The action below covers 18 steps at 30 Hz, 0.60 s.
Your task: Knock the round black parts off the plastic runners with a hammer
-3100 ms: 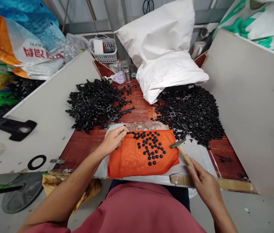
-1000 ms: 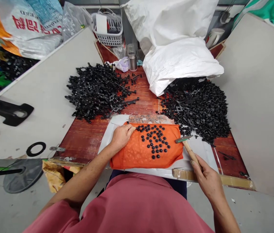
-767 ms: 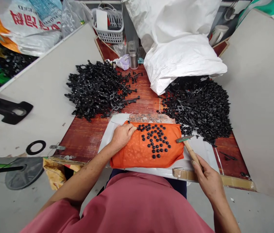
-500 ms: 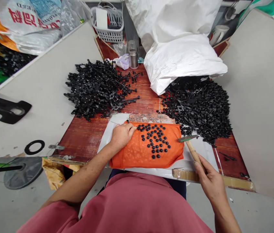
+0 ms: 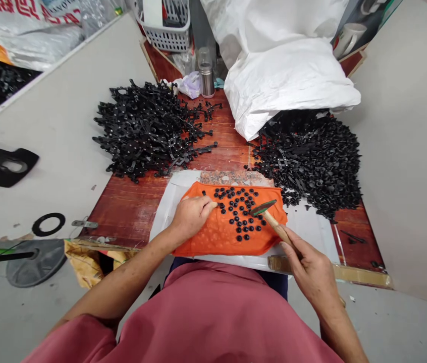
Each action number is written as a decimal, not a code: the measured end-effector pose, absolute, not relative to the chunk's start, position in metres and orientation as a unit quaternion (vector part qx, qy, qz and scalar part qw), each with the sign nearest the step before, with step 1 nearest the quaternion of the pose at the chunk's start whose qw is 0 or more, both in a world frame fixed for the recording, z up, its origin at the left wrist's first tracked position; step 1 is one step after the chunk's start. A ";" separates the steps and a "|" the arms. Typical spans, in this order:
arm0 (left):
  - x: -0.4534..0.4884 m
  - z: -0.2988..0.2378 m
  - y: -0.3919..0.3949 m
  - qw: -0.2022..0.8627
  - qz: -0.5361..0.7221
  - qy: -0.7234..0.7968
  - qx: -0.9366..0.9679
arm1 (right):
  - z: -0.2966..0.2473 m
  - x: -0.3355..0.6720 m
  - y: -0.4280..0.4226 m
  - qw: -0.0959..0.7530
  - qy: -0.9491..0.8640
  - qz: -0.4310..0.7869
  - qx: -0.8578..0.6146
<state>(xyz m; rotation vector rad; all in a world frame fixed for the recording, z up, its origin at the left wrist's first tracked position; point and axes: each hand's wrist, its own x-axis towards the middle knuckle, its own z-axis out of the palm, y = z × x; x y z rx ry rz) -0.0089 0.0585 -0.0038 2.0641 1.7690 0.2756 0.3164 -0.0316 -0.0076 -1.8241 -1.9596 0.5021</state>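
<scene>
My right hand (image 5: 304, 259) is closed around the wooden handle of a hammer (image 5: 278, 229), whose greenish head hangs over the right part of an orange cloth (image 5: 206, 242). Many small round black caps (image 5: 246, 237) sit on that cloth. At the cloth's left side my left hand (image 5: 193, 217) is closed in a pinch, thumb and forefinger pointing right at a black cap (image 5: 221, 205). The fingers partly hide what they hold, which looks like a small black part. Another little black piece (image 5: 203, 193) shows just beyond the knuckles.
Piles of black plastic parts lie at the left (image 5: 145, 131) and right (image 5: 312, 156). A white sack (image 5: 285, 75) slumps over the right pile. White board panels (image 5: 406, 151) flank the table. Further back stand a metal flask (image 5: 207, 80) and a grey basket (image 5: 166, 38).
The hammer has swung left from the cloth's right edge to above the caps. My left hand has shifted slightly right and down, its fingertips now by a cap. The view has tilted a little.
</scene>
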 end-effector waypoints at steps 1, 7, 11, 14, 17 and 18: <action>-0.006 -0.005 0.054 0.202 0.088 0.629 0.746 | -0.009 0.316 -0.033 0.208 -0.703 0.183 -0.655; 0.002 -0.013 0.042 0.165 0.067 0.632 0.754 | -0.011 0.318 -0.037 0.211 -0.703 0.197 -0.650; 0.002 -0.015 0.043 0.163 0.079 0.635 0.751 | -0.012 0.317 -0.036 0.208 -0.701 0.196 -0.653; 0.002 -0.016 0.044 0.168 0.084 0.637 0.747 | -0.013 0.316 -0.036 0.195 -0.702 0.199 -0.655; 0.002 -0.017 0.043 0.172 0.081 0.636 0.748 | -0.013 0.316 -0.036 0.186 -0.701 0.205 -0.658; 0.002 -0.018 0.043 0.171 0.082 0.635 0.749 | -0.013 0.316 -0.036 0.185 -0.700 0.206 -0.658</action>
